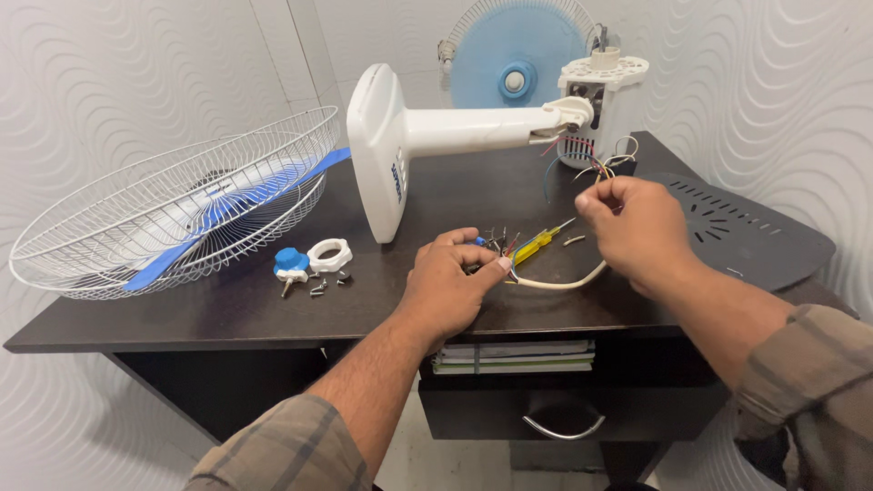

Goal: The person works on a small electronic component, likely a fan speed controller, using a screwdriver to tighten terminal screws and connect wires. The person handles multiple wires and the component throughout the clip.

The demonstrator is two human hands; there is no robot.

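My left hand [452, 277] rests on the dark desk [227, 305], fingers curled over a small tool with dark handles beside a yellow screwdriver [536, 244]. My right hand [634, 227] is raised a little to the right and pinches a bundle of coloured wires [587, 164] that lead up to the white fan motor housing [596, 91]. A cream cable [568, 282] curves between both hands. The white fan stand and base [386, 145] lies on its side behind them.
A white wire guard with blue blades [182, 214] sits at the desk's left. A blue knob [291, 264], white ring nut [329, 255] and small screws lie nearby. A dark cover panel [746, 236] lies right. Another fan guard [514, 55] leans against the wall. Books fill a shelf above a drawer [564, 414].
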